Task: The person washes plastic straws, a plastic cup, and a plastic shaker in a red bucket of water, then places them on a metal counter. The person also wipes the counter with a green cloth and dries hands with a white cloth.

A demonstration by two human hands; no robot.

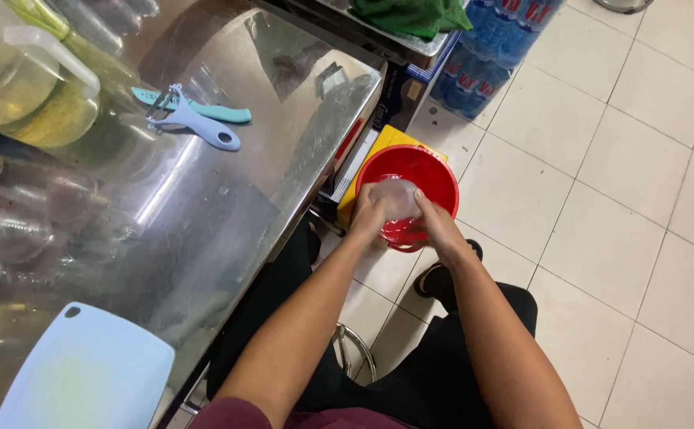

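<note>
Grip: both hands are closed around one clear plastic cup [397, 199], held between them over the floor.
Left hand [368, 213]: wraps the cup's left side, fingers curled round its wall, thumb side up.
Right hand [436, 225]: clasps the cup's right side, thumb lying across the top edge; the two hands nearly meet round the cup.
Cup: pale and see-through, its contents cannot be told; it sits directly above the mouth of the bucket.
Bucket [430, 171]: red, round, open at the top, just below and behind the hands, standing on the floor; its near rim is partly hidden by the fingers.
Box [387, 141]: yellow, flat, just beyond the bucket on its left, tucked against the counter's foot.
Floor [601, 199]: pale square tiles, spreading to the right of the grip.
Foot [433, 280]: a dark sandal just under the right wrist.
Stool [356, 349]: a metal ring of it shows between the forearms, nearer the body.
Counter [228, 222]: shiny steel, left of the hands and higher up.
Peelers [196, 119]: two, one blue-grey and one teal, lying crossed on the counter, well left of the grip.
Cutting board [85, 369]: light blue, at the counter's near corner, far left of the forearms.
Jug [13, 71]: clear, with yellowish liquid, at the counter's far left.
Bottles [494, 48]: a wrapped pack of water bottles, well beyond the bucket.
</note>
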